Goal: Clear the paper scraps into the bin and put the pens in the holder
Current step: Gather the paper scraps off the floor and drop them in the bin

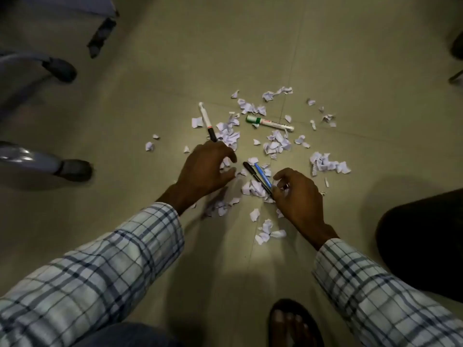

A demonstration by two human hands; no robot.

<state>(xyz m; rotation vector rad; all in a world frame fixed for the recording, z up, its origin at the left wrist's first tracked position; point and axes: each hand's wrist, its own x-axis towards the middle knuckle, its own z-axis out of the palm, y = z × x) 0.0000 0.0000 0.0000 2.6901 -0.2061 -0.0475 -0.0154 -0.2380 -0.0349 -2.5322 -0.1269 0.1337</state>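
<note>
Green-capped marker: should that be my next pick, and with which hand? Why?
Probably yes. Reach the right hand forward to the green-capped marker. That hand already has the black pen and blue pen pinched in its grip, so it seems to be the one gathering pens. The marker lies loose and untouched among the paper scraps just beyond it. No holder or bin is in view.

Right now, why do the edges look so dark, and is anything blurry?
Head view: light pools mid-floor on the paper scraps; corners go dark; left hand and right hand, gripping two pens, cast soft shadows; chair feet look blurry.
</note>
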